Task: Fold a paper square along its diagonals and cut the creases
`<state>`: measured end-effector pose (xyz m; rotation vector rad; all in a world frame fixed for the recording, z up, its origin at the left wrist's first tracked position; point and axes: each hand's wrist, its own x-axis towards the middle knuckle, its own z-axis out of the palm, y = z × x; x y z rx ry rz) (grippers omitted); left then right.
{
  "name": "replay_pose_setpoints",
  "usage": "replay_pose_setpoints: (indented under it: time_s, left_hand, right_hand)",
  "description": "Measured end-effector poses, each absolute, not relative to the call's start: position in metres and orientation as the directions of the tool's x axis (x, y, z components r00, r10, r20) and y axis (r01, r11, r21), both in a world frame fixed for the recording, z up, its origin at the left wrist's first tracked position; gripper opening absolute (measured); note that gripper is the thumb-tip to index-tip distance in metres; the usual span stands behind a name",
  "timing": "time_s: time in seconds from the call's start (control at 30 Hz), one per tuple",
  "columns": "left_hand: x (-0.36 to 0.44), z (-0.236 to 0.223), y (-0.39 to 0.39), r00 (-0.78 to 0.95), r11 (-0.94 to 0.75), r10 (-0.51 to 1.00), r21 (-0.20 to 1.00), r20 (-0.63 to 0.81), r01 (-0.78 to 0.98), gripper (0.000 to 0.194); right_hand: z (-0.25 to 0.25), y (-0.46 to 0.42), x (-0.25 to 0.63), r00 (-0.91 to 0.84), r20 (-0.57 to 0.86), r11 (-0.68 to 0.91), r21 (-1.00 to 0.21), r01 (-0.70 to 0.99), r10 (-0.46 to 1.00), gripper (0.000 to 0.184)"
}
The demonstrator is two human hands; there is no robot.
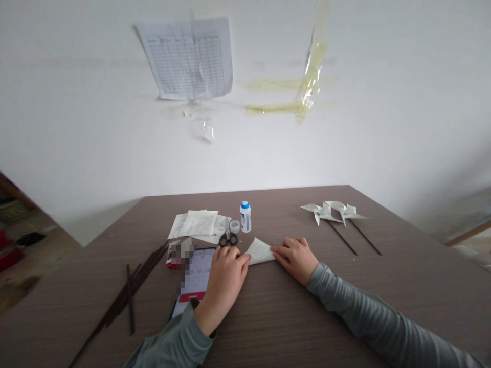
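Observation:
A folded triangle of printed paper (260, 250) lies on the brown table (291, 317) between my hands. My left hand (226, 278) rests knuckles up at the paper's left corner, its fingers curled onto that edge. My right hand (294, 256) lies flat on the paper's right side, fingers pressed together and pointing left. Just behind the paper are small black-handled scissors (228, 238) and a white glue bottle with a blue cap (245, 216). A phone (195, 283) with a lit screen lies under my left wrist.
Several printed sheets (199, 225) lie behind the scissors. A bundle of thin dark sticks (126, 296) lies at the left. Two finished paper pinwheels on sticks (337, 214) rest at the right rear. A printed form (190, 59) and tape hang on the white wall.

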<state>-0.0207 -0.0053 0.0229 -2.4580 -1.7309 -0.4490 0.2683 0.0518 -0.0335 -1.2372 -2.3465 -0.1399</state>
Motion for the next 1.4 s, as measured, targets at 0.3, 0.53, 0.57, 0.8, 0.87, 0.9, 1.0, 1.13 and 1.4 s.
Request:
replay_pose_setpoints:
  time_s: [0.3, 0.53, 0.57, 0.8, 0.87, 0.9, 1.0, 1.13, 1.4]
  left_hand:
    - [-0.021, 0.026, -0.007, 0.323, -0.358, 0.903, 0.077, 0.284, 0.931, 0.034]
    - [-0.016, 0.028, -0.005, 0.331, -0.364, 0.906, 0.084, 0.265, 0.928, 0.030]
    - [-0.016, 0.027, -0.005, 0.344, -0.380, 0.900, 0.096, 0.267, 0.920, 0.030]
    - [-0.011, 0.031, 0.002, 0.373, -0.412, 0.898, 0.144, 0.233, 0.900, 0.034]
    - [-0.009, 0.034, 0.004, 0.369, -0.399, 0.909, 0.152, 0.194, 0.904, 0.036]
    - [-0.008, 0.035, 0.005, 0.363, -0.392, 0.914, 0.160, 0.183, 0.906, 0.036]
    - [-0.006, 0.034, 0.009, 0.355, -0.385, 0.917, 0.172, 0.182, 0.907, 0.034]
    - [-0.005, 0.030, 0.010, 0.369, -0.400, 0.908, 0.150, 0.198, 0.904, 0.033]
    - [-0.003, 0.031, 0.008, 0.358, -0.381, 0.917, 0.119, 0.178, 0.917, 0.031]
  right_hand:
    - [-0.038, 0.054, 0.268, -0.470, 0.470, 0.587, -0.136, 0.798, 0.747, 0.032]
    - [-0.032, 0.051, 0.264, -0.447, 0.418, 0.552, -0.171, 0.816, 0.791, 0.034]
    - [-0.030, 0.050, 0.263, -0.444, 0.402, 0.544, -0.179, 0.820, 0.801, 0.035]
    - [-0.022, 0.045, 0.259, -0.420, 0.345, 0.507, -0.222, 0.833, 0.840, 0.037]
    - [-0.023, 0.045, 0.259, -0.418, 0.351, 0.507, -0.219, 0.834, 0.838, 0.036]
    - [-0.023, 0.045, 0.259, -0.418, 0.354, 0.508, -0.215, 0.834, 0.837, 0.035]
    - [-0.024, 0.045, 0.259, -0.417, 0.364, 0.508, -0.203, 0.837, 0.833, 0.034]
    - [-0.025, 0.044, 0.257, -0.408, 0.379, 0.503, -0.198, 0.841, 0.831, 0.032]
    - [-0.011, 0.034, 0.243, -0.331, 0.331, 0.413, -0.215, 0.885, 0.884, 0.027]
